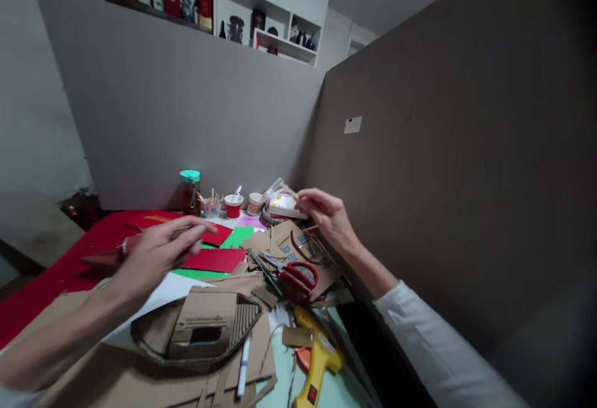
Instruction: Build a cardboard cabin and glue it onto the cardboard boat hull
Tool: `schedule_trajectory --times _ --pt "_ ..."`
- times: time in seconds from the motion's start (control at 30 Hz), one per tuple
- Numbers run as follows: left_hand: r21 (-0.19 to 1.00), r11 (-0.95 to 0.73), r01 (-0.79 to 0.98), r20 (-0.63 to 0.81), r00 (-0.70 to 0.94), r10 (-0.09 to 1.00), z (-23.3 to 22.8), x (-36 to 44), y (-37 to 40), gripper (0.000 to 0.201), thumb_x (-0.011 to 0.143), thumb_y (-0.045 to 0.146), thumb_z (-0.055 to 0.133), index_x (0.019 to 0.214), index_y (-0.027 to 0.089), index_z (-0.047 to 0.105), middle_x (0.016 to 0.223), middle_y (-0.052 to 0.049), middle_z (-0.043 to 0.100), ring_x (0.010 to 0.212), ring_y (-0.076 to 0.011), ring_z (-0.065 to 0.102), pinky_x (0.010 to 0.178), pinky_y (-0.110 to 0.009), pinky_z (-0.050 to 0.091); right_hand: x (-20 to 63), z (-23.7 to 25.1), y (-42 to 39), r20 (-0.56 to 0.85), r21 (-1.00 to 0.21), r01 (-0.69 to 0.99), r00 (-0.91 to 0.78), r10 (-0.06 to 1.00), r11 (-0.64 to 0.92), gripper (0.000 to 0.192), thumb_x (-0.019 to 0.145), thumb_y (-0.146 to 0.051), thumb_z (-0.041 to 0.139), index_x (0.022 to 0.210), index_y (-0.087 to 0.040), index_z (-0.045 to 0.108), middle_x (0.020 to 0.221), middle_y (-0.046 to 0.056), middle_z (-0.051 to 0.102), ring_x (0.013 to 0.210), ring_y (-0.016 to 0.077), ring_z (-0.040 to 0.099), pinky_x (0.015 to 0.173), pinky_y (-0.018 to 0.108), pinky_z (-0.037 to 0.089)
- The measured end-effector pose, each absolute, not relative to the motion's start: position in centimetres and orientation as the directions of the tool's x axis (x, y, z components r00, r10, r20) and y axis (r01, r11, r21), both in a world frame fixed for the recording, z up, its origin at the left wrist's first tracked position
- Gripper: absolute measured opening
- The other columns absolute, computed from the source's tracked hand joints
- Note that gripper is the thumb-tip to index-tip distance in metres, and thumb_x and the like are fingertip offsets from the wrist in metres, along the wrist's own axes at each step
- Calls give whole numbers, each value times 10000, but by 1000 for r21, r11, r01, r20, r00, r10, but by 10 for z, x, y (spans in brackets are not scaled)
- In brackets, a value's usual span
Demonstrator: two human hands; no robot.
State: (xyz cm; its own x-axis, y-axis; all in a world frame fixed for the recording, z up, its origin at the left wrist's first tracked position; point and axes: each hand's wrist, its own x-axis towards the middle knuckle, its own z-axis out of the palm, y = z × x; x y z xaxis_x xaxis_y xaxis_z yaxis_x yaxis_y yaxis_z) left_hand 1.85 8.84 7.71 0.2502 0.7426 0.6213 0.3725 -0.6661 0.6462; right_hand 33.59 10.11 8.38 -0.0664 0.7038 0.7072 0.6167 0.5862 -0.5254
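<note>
My right hand (327, 212) is raised over the back right of the table, with thumb and fingers pinching a thin pale strip (290, 191). My left hand (175, 243) hovers above red and green paper, fingers stretched toward the right with nothing visible in them. Below it, near the front, rests a cardboard boat (198, 327) with a corrugated deck and a cabin that has a window opening. Red-handled scissors (298, 280) lie on cardboard scraps between the hands. A yellow glue gun (319, 358) lies at the front right.
A bottle with a teal lid (190, 190), a cup of sticks (212, 208), a red cup (234, 206) and another paper cup (254, 204) line the back. Grey panels (209, 103) stand behind and right. A white marker (243, 364) lies beside the boat.
</note>
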Motion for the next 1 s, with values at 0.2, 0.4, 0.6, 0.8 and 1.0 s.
schedule_trajectory --times 0.2,0.4,0.6,0.8,1.0 --pt "716 -604 349 455 424 783 84 82 119 215 911 333 645 984 138 700 608 46 609 453 -83 503 418 -198 395 313 53 98 714 -457 526 -265 649 717 243 997 -336 626 1180 -178 650 1168 71 683 956 208 690 822 409 590" --pt "631 -646 430 456 467 757 85 102 125 249 975 359 611 1093 146 658 1014 -53 700 816 -174 684 727 -360 591 320 41 104 685 -362 611 -338 646 704 241 1000 -331 623 1188 -182 647 1171 71 681 945 203 690 818 404 591" --pt "521 -651 553 501 419 757 96 83 130 268 969 342 620 1159 155 648 1117 -76 691 922 -207 688 804 -409 590 346 35 110 583 -241 755 -389 713 609 263 997 -331 627 1215 -186 636 1200 76 670 960 210 687 816 405 593" --pt "483 -601 637 455 404 793 88 75 130 309 966 342 622 1227 176 628 1235 -98 658 1030 -238 669 875 -454 575 351 37 115 471 -49 862 -426 773 505 272 995 -328 629 1231 -191 631 1230 82 660 990 217 682 836 418 588" --pt "618 -478 624 298 377 877 81 71 152 352 958 346 633 1265 175 609 1273 -103 639 1061 -256 661 883 -468 573 364 49 111 442 101 934 -351 826 343 282 991 -326 633 1241 -196 629 1270 88 645 1044 235 669 880 447 574"
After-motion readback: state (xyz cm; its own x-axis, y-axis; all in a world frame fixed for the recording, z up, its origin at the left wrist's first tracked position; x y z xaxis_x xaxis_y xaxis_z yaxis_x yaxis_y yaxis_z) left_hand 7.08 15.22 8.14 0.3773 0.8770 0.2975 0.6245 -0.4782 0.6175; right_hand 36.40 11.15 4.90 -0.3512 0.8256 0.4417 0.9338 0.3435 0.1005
